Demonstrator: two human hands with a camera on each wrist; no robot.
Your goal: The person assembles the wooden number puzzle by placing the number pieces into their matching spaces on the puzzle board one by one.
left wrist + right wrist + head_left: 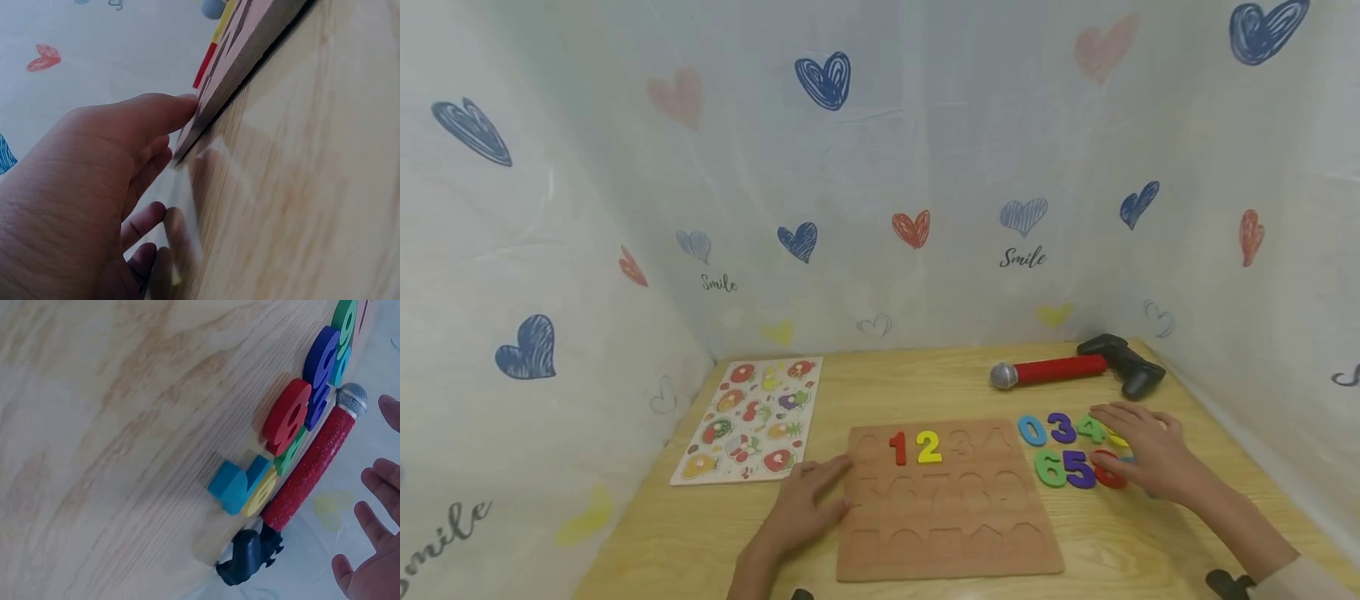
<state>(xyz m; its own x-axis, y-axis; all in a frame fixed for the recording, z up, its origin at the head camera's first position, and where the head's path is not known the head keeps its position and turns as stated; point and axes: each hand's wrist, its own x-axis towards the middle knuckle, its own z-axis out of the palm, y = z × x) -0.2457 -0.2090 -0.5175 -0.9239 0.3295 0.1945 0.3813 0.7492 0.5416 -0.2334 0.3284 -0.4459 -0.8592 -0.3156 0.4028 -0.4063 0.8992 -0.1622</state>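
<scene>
A wooden number board (947, 517) lies on the table with a red number 1 (898, 448) and a yellow number 2 (929, 447) in its top row. My left hand (805, 504) touches the board's left edge with thumb and fingertips, its fingers fairly straight. Beside the board lie loose numbers: a blue 0 (1032, 431), purple 3 (1062, 427), green 4 (1091, 429), green 6 (1049, 469), purple 5 (1078, 470), red 8 (287, 417), a yellow number (259, 492) and a blue 7 (239, 483). Over the rightmost ones hovers my right hand (1150, 450), fingers spread, holding nothing.
Behind the numbers lies a red microphone (1052, 370) with a silver head, against a black game controller (1123, 364). A white fruit-picture board (748, 421) rests at the left. Heart-printed sheeting (880, 167) closes off the back and sides of the table (880, 383).
</scene>
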